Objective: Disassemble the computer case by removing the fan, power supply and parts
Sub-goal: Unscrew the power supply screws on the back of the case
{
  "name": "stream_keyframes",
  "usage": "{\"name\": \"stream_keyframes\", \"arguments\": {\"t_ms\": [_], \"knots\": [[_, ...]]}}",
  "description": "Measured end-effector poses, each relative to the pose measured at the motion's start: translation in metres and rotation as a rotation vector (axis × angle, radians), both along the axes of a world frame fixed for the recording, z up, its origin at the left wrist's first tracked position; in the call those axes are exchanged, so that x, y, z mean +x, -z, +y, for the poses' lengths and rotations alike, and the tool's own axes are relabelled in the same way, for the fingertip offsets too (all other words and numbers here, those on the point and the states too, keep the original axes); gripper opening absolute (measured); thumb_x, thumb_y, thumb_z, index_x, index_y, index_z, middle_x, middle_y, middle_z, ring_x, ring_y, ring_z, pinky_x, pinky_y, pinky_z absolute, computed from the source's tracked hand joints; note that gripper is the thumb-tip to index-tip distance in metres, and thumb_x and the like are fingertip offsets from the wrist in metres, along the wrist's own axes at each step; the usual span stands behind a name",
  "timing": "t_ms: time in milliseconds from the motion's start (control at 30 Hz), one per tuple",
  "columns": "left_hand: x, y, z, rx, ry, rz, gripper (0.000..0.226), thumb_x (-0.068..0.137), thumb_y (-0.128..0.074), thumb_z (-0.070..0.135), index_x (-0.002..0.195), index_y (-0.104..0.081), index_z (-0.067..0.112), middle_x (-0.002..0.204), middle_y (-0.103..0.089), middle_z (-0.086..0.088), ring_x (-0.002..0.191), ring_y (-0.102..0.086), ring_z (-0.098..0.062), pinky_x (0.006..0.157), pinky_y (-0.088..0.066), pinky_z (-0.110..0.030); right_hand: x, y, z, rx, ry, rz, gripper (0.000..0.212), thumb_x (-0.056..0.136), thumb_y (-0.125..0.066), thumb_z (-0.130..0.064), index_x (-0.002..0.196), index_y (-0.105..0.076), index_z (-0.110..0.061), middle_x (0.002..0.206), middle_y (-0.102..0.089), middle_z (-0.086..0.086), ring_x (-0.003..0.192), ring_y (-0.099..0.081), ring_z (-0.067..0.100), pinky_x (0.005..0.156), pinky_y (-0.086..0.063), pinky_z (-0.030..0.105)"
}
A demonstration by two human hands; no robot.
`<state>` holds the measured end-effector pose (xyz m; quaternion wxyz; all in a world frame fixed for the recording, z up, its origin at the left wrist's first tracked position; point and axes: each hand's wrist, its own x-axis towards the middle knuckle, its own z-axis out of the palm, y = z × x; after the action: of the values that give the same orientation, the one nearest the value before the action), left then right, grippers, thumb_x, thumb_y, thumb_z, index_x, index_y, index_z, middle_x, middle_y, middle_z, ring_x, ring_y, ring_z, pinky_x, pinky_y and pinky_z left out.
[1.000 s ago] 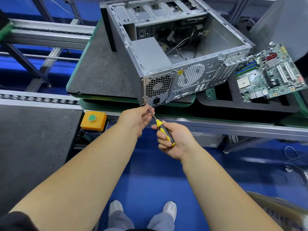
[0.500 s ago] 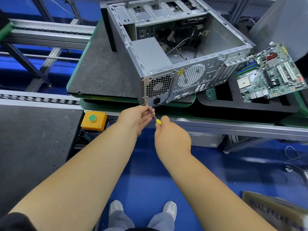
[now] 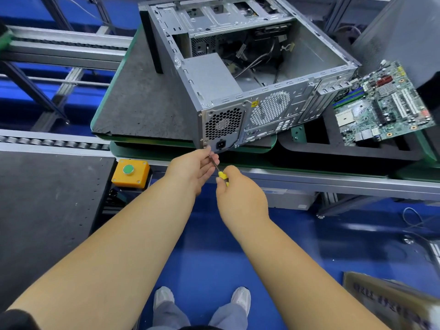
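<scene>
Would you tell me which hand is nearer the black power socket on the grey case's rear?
Left. The left hand sits just below the black power socket; the right hand is lower, gripping the yellow-handled screwdriver.

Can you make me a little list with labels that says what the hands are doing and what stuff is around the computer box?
Computer case: open metal box lying on a grey pad, back panel facing the person
Power supply: grey block in the case's near corner, still inside
Right hand: grips the yellow-handled screwdriver
Left hand: pinches the screwdriver's shaft near its tip
Screwdriver tip: at the bottom corner of the back panel, beside the power socket
Motherboard: green board, out of the case, to its right
Button box: orange with a green button, left of the hands
</scene>
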<state>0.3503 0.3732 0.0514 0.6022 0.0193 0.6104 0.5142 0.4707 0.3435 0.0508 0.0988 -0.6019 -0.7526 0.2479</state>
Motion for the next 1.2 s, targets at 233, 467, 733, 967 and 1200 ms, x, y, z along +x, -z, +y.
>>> {"name": "stream_keyframes", "arguments": {"t_ms": [233, 467, 733, 967, 1200], "knots": [[0.004, 0.004, 0.006, -0.058, -0.019, 0.095, 0.019, 0.094, -0.063, 0.026, 0.08, -0.066, 0.013, 0.06, -0.069, 0.008, 0.058, -0.062, -0.002, 0.049, -0.049, -0.01, 0.011, 0.001, 0.014, -0.778, 0.378, 0.85, 0.021, 0.096, -0.056, -0.031, 0.105, -0.068, -0.016, 0.057, -0.056, -0.005, 0.05, -0.042, 0.012, 0.05, -0.036, 0.024], [0.0, 0.006, 0.006, -0.074, 0.008, 0.085, 0.02, 0.093, -0.065, 0.029, 0.08, -0.068, 0.014, 0.058, -0.069, 0.009, 0.044, -0.056, 0.0, 0.048, -0.046, -0.014, 0.015, 0.004, 0.015, -1.318, 0.43, 1.331, 0.044, 0.105, -0.033, -0.034, 0.121, -0.06, -0.004, 0.059, -0.048, -0.001, 0.039, -0.03, 0.009, 0.045, -0.027, 0.021], [0.0, 0.001, 0.004, -0.042, 0.017, 0.11, 0.018, 0.095, -0.062, 0.024, 0.082, -0.065, 0.012, 0.071, -0.068, 0.002, 0.066, -0.064, -0.005, 0.059, -0.052, -0.013, 0.004, -0.005, 0.017, -0.862, 0.393, 0.788, 0.037, 0.106, -0.035, -0.03, 0.101, -0.067, -0.012, 0.054, -0.049, -0.001, 0.04, -0.033, 0.011, 0.044, -0.03, 0.023], [0.001, -0.001, 0.002, -0.022, 0.006, 0.096, 0.014, 0.096, -0.06, 0.02, 0.087, -0.064, 0.01, 0.08, -0.069, 0.0, 0.074, -0.066, -0.007, 0.071, -0.053, -0.017, 0.003, 0.0, 0.006, -0.079, 0.021, -0.025, 0.018, 0.102, -0.044, -0.037, 0.096, -0.05, -0.022, 0.08, -0.055, -0.004, 0.072, -0.049, 0.024, 0.054, -0.033, 0.033], [0.004, -0.002, 0.003, -0.02, -0.009, 0.082, 0.015, 0.096, -0.06, 0.018, 0.085, -0.063, 0.01, 0.081, -0.068, -0.001, 0.075, -0.065, -0.008, 0.074, -0.052, -0.018, -0.003, 0.006, 0.003, 0.173, -0.076, -0.227, 0.016, 0.102, -0.045, -0.033, 0.106, -0.051, -0.019, 0.09, -0.059, 0.001, 0.068, -0.044, 0.023, 0.058, -0.03, 0.033]]}}
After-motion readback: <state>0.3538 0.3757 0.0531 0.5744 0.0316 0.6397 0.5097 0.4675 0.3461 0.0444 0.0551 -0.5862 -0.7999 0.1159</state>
